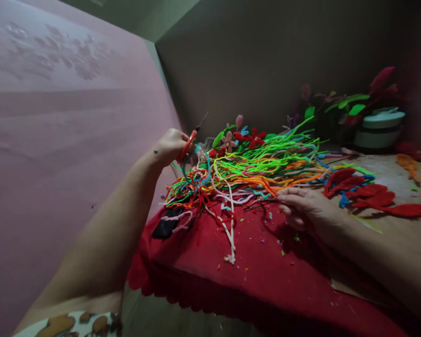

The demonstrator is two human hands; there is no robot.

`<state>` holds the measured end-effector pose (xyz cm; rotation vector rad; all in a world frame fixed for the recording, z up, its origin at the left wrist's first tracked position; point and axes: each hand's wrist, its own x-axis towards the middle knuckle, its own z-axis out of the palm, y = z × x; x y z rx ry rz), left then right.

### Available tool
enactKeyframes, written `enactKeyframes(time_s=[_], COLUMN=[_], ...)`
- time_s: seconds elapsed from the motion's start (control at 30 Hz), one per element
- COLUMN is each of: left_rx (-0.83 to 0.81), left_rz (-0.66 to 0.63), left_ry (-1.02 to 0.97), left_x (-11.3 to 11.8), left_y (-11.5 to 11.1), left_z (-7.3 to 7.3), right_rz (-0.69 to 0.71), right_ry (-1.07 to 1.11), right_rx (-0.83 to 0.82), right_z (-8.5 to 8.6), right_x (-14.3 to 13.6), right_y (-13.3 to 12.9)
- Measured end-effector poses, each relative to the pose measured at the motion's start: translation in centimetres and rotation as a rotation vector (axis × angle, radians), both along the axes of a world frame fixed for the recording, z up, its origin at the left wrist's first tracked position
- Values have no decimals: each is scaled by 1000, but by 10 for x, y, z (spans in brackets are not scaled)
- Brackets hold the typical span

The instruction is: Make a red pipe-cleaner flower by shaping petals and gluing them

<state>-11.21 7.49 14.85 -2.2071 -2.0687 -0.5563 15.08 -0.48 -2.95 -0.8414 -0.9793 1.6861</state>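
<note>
Over the left end of a tangled heap of colourful pipe cleaners, my left hand is closed on a pair of scissors with orange-red handles. The dark blades point up and away. My right hand is low at the heap's front edge, thumb and fingers pinched together at the end of a pipe cleaner. A red strand seems to trail under this hand towards my forearm. Two pale pipe cleaners hang from the heap onto the red tablecloth.
A black phone lies at the left, partly under a pink strand. Red fuzzy petals are on the right. Pipe-cleaner flowers stand behind the heap. A pale lidded container is at the back right. Small scraps dot the cloth.
</note>
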Motion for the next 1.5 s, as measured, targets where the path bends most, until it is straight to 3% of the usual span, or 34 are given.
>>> enactKeyframes(time_s=[0.17, 0.27, 0.4, 0.5, 0.63, 0.77, 0.87, 1.03, 1.13, 1.2, 1.33, 1.43, 1.5], left_rx=[21, -131, -205, -414, -607, -399, -378, -564, -656, -624, -352, -347, -399], left_rz=[-47, -160, -286, -434, -518, -554, -496, -536, -567, -544, -569, -569, -540], left_ry=[-92, -338, -461, -634, -811, -1080, -1052, -1069, -1055, -1024, -1090, -1110, -1107], left_x=[25, 45, 72, 82, 66, 28, 9, 12, 15, 11, -7, -13, -11], left_y=[-10, -24, -46, -58, -61, -52, -46, -46, -55, -61, -65, -64, -63], left_z=[-12, -28, -50, -61, -58, -50, -59, -83, -81, -72, -57, -60, -67], right_rz=[13, 48, 138, 221, 196, 157, 166, 273, 246, 170, 139, 158, 255], right_ry=[123, 177, 204, 196, 193, 146, 145, 153, 88, 11, -17, 101, 131], right_rx=[40, 58, 80, 146, 190, 150, 152, 216, 228, 247, 274, 278, 251], right_z=[11, 23, 39, 43, 32, 26, 36, 50, 51, 52, 59, 63, 63], right_x=[1, -1, -13, -25, -34, -36, -47, -77, -85, -83, -76, -78, -84], right_y=[-4, -6, 0, 9, 22, 29, 30, 31, 32, 33, 33, 32, 31])
